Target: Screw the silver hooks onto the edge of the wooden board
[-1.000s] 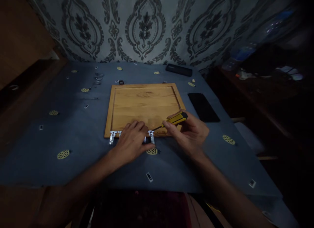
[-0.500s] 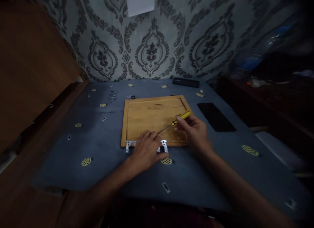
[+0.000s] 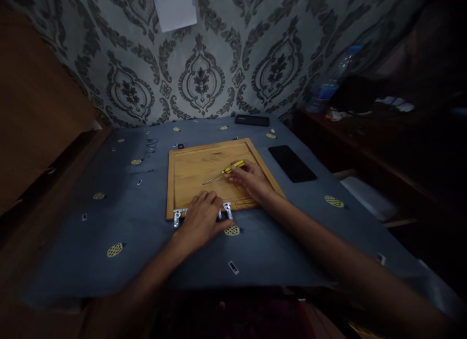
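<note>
A wooden panel (image 3: 199, 166) with a raised frame lies flat on the cloth-covered table. My right hand (image 3: 251, 181) grips the yellow handle of a screwdriver (image 3: 219, 175) over the panel. The shaft points left and down, its tip above the panel and apart from my left hand. Along the near edge sit silvery metal hinges (image 3: 177, 217), with another hinge (image 3: 228, 210) at the right. My left hand (image 3: 202, 220) rests over this edge between them, fingers laid forward onto the wood and thumb held out to the side. What lies under its palm is hidden.
A black phone (image 3: 292, 163) lies right of the panel, and another dark phone (image 3: 252, 120) near the wall. Small metal pieces (image 3: 151, 143) are at the left rear. A plastic bottle (image 3: 330, 83) stands on the brown side table (image 3: 310, 120).
My right hand has drawn the screwdriver up and away from my left hand, so its tip now shows. My left hand stays on the edge. The camera view has swung right.
</note>
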{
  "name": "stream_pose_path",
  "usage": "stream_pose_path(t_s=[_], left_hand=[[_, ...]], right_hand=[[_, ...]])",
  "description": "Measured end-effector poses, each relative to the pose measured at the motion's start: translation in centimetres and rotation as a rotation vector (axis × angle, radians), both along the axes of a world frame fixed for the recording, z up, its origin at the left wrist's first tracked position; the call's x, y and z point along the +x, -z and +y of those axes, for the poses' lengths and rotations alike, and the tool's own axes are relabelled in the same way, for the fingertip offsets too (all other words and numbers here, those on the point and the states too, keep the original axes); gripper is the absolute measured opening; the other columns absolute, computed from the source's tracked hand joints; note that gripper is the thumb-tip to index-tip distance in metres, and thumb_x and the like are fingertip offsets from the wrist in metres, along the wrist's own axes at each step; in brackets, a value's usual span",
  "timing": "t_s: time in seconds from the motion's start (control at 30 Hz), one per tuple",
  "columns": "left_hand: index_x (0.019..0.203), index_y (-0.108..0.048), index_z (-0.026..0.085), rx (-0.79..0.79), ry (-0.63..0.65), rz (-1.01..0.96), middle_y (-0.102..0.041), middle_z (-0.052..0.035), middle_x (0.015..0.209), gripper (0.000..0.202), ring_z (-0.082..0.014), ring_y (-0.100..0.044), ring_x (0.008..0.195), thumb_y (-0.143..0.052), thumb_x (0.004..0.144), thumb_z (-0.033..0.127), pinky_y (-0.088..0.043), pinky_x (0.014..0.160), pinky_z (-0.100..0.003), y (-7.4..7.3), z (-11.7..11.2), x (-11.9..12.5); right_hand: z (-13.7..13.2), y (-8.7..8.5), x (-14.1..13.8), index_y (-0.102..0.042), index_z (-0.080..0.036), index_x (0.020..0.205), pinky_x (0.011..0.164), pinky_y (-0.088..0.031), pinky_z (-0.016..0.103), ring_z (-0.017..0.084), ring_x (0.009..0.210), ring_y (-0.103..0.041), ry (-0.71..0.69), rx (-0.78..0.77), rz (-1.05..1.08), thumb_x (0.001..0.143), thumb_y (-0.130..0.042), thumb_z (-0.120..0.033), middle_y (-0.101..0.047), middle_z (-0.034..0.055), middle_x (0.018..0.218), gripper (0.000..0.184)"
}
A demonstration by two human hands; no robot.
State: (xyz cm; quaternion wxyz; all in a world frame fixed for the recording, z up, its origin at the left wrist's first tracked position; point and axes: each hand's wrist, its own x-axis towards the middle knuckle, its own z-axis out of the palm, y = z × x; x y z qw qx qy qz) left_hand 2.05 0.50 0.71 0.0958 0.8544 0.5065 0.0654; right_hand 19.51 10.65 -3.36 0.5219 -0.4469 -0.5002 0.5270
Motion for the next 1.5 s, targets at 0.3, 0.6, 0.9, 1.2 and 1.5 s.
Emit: stream_pose_path(t_s=[0.3, 0.6, 0.9, 1.2, 1.5], left_hand=[[0.105, -0.063, 0.017, 0.022, 0.02, -0.017, -0.063, -0.0065, 0.108, 0.037, -0.0271, -0.058, 0.104, -0.072, 0.088, 0.048, -0.048, 0.089, -0.039, 0.2, 0.1, -0.1], [0.107, -0.062, 0.016, 0.031, 0.024, -0.014, -0.064, -0.0077, 0.109, 0.04, -0.0275, -0.059, 0.103, -0.07, 0.089, 0.05, -0.05, 0.087, -0.041, 0.5, 0.0, -0.2], [0.106, -0.062, 0.016, -0.007, 0.018, -0.018, -0.065, -0.0074, 0.107, 0.035, -0.0277, -0.059, 0.101, -0.071, 0.09, 0.046, -0.051, 0.087, -0.043, 0.3, 0.0, 0.0], [0.105, -0.061, 0.017, 0.011, 0.013, -0.031, -0.065, -0.0068, 0.107, 0.035, -0.0277, -0.059, 0.102, -0.073, 0.088, 0.045, -0.052, 0.089, -0.044, 0.5, -0.2, 0.0], [0.104, -0.06, 0.019, 0.011, 0.003, -0.041, -0.065, -0.0056, 0.106, 0.034, -0.0269, -0.06, 0.1, -0.075, 0.087, 0.045, -0.051, 0.086, -0.042, 0.5, -0.2, 0.3]], right_hand=[[-1.0, 1.2, 1.7, -0.056, -0.021, 0.131, 0.066, -0.061, 0.037, 0.018, 0.07, -0.069, 0.04, 0.153, -0.267, 0.075, -0.068, -0.026, -0.066, 0.0117, 0.121, 0.058], [-8.0, 0.3, 4.3, -0.071, -0.02, 0.111, 0.09, -0.059, 0.044, 0.023, 0.103, -0.072, -0.23, 0.86, -0.839, 0.096, -0.055, -0.014, -0.078, 0.008, 0.11, 0.022], [-8.2, 1.3, 5.1, -0.064, -0.02, 0.13, 0.105, -0.054, 0.048, 0.022, 0.124, -0.064, -0.334, 0.974, -0.874, 0.097, -0.052, -0.012, -0.073, 0.0089, 0.128, 0.036], [-8.1, 1.7, 5.4, -0.059, -0.02, 0.137, 0.112, -0.049, 0.049, 0.021, 0.132, -0.059, -0.37, 0.984, -0.892, 0.098, -0.044, -0.005, -0.071, 0.0083, 0.132, 0.044], [-8.1, 2.1, 5.4, -0.06, -0.021, 0.136, 0.11, -0.048, 0.052, 0.022, 0.129, -0.061, -0.372, 0.999, -0.878, 0.1, -0.047, -0.011, -0.073, 0.0081, 0.129, 0.04]])
